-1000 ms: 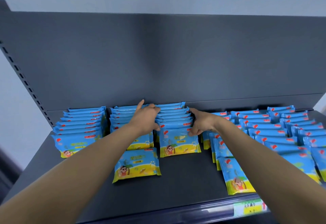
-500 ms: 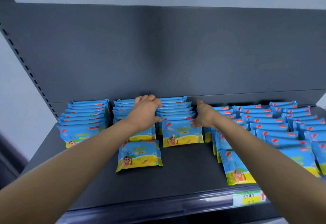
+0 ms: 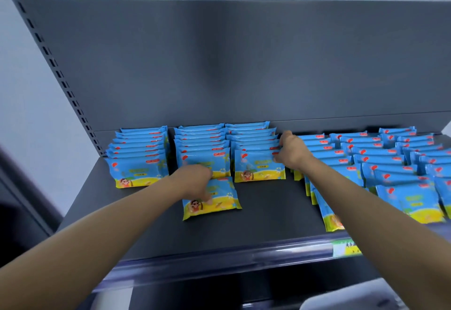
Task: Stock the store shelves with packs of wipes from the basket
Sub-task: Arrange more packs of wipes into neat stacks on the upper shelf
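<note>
Head view: left hand [image 3: 200, 185], fingers curled, grasps loose pack [image 3: 217, 202] lying flat on shelf [image 3: 268, 214] at 6 o'clock of second row [image 3: 202, 155]; right hand [image 3: 290, 151] pinches third row [image 3: 256, 163]. Advise standing pack upright, flush against the row front.

Flat blue plastic packs of wipes [image 3: 390, 163], each with a yellow lower band, a cartoon child and a red mark near the top, stand on edge in front-to-back rows on the dark grey metal shelf [image 3: 256, 226]. Three neat rows sit at the left (left row [image 3: 138, 170], second row [image 3: 202, 157], third row [image 3: 258, 166]), and looser, leaning rows fill the right. One loose pack [image 3: 219, 199] lies flat, face up and slightly skewed, just in front of the second row and partly under the left hand [image 3: 195, 182]. The right hand [image 3: 291, 151] pinches the right edge of the third row.
</note>
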A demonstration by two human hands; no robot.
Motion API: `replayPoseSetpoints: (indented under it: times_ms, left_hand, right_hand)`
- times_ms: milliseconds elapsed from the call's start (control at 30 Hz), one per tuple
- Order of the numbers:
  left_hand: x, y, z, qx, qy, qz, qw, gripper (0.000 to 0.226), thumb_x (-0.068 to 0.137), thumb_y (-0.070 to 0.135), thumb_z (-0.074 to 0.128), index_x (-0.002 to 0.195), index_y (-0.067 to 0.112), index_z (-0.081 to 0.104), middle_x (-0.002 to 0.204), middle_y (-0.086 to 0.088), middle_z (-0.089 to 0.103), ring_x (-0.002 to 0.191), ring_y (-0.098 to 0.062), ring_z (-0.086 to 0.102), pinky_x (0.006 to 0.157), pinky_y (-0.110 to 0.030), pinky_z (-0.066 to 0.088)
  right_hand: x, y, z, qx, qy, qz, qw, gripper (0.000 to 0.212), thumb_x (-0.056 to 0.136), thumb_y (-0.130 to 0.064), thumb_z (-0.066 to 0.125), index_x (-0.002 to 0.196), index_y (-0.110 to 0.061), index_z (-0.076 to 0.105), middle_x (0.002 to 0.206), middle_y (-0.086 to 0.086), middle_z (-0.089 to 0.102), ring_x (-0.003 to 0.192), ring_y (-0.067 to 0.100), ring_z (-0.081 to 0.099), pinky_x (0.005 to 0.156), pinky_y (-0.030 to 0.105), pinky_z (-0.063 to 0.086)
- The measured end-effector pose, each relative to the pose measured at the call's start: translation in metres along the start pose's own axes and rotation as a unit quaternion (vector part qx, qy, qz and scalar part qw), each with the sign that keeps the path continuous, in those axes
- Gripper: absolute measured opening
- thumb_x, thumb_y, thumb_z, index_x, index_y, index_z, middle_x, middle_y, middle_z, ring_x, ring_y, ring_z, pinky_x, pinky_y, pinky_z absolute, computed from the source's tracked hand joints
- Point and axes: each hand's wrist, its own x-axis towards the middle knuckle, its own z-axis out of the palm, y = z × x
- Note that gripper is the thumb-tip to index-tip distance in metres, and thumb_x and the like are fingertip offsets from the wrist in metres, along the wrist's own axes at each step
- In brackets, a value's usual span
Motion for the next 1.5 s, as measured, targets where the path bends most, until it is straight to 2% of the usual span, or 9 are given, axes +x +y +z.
replayPoseSetpoints:
  times_ms: [67,200,300,400,567,933,1167,1400,1500]
  left_hand:
    - [0.000,-0.001,-0.001,-0.007,-0.011,-0.003,1.000,0.055,0.076,0.051,0.068,0.115,0.013,0.055,0.112,-0.006,0.054,0.101,-0.023,0.052,0.091,-0.036,0.044]
    - [-0.003,-0.001,0.000,-0.050,0.006,-0.004,0.999,0.060,0.072,0.045,0.074,0.115,0.012,0.048,0.112,-0.006,0.049,0.103,-0.023,0.049,0.087,-0.035,0.043]
    - [-0.008,-0.003,-0.006,-0.055,0.105,-0.002,0.993,0.050,0.078,0.029,0.072,0.114,0.011,0.041,0.109,-0.007,0.054,0.097,-0.024,0.054,0.075,-0.032,0.043]
    - [-0.005,-0.013,-0.012,0.026,0.209,-0.010,0.977,0.040,0.085,0.029,0.063,0.114,0.010,0.043,0.114,-0.007,0.053,0.105,-0.025,0.051,0.087,-0.033,0.039]
    - [0.003,-0.023,0.000,0.056,0.250,-0.028,0.966,0.049,0.087,0.039,0.058,0.124,0.013,0.041,0.122,-0.005,0.045,0.114,-0.023,0.041,0.095,-0.032,0.030]
    - [0.001,-0.028,-0.001,0.075,0.233,-0.031,0.969,0.065,0.081,0.044,0.063,0.132,0.016,0.034,0.127,-0.004,0.039,0.116,-0.023,0.037,0.097,-0.035,0.029]
    - [0.004,-0.013,-0.013,0.043,0.256,-0.011,0.966,0.063,0.082,0.045,0.061,0.132,0.015,0.037,0.128,-0.003,0.039,0.117,-0.023,0.036,0.101,-0.035,0.027]
    - [0.022,0.020,-0.031,-0.050,0.270,0.053,0.960,0.075,0.080,0.051,0.063,0.138,0.016,0.032,0.136,0.001,0.036,0.129,-0.019,0.031,0.110,-0.033,0.018]
    - [0.037,0.034,-0.035,-0.072,0.254,0.057,0.963,0.087,0.074,0.058,0.065,0.141,0.016,0.028,0.140,0.000,0.032,0.132,-0.020,0.029,0.111,-0.033,0.015]
  right_hand:
    - [-0.005,-0.001,0.003,0.012,0.009,0.004,1.000,0.050,0.076,-0.007,0.072,0.116,0.001,0.043,0.121,0.019,0.049,0.098,0.029,0.052,0.073,0.031,0.041]
    - [-0.011,-0.001,0.009,0.030,0.023,-0.006,0.999,0.046,0.075,-0.006,0.072,0.112,0.000,0.046,0.120,0.018,0.043,0.086,0.024,0.045,0.072,0.029,0.042]
    - [-0.013,0.003,0.010,0.043,0.036,-0.009,0.998,0.038,0.076,-0.005,0.072,0.108,-0.001,0.051,0.122,0.019,0.042,0.085,0.028,0.051,0.076,0.031,0.046]
    - [-0.013,0.004,0.008,0.047,0.046,0.000,0.998,0.041,0.076,-0.007,0.073,0.110,-0.001,0.051,0.122,0.018,0.040,0.082,0.025,0.046,0.073,0.027,0.040]
    - [-0.011,-0.001,0.015,0.040,0.033,0.007,0.999,0.062,0.069,-0.019,0.081,0.113,-0.002,0.041,0.121,0.015,0.037,0.096,0.027,0.047,0.088,0.038,0.045]
    - [-0.012,-0.002,0.021,0.038,0.048,-0.005,0.998,0.064,0.069,-0.009,0.078,0.117,-0.005,0.035,0.124,0.015,0.037,0.102,0.031,0.052,0.080,0.031,0.043]
    - [-0.009,0.003,0.016,0.012,0.036,-0.009,0.999,0.053,0.078,-0.005,0.070,0.118,-0.006,0.037,0.114,0.017,0.054,0.098,0.032,0.055,0.070,0.028,0.038]
    - [0.005,0.002,-0.008,0.008,-0.002,0.000,1.000,0.057,0.082,-0.002,0.062,0.134,-0.005,0.040,0.127,0.017,0.054,0.114,0.031,0.052,0.082,0.031,0.043]
    - [0.022,0.002,-0.022,0.028,0.005,-0.020,0.999,0.047,0.082,0.005,0.055,0.127,-0.008,0.053,0.124,0.013,0.058,0.112,0.027,0.054,0.084,0.028,0.044]
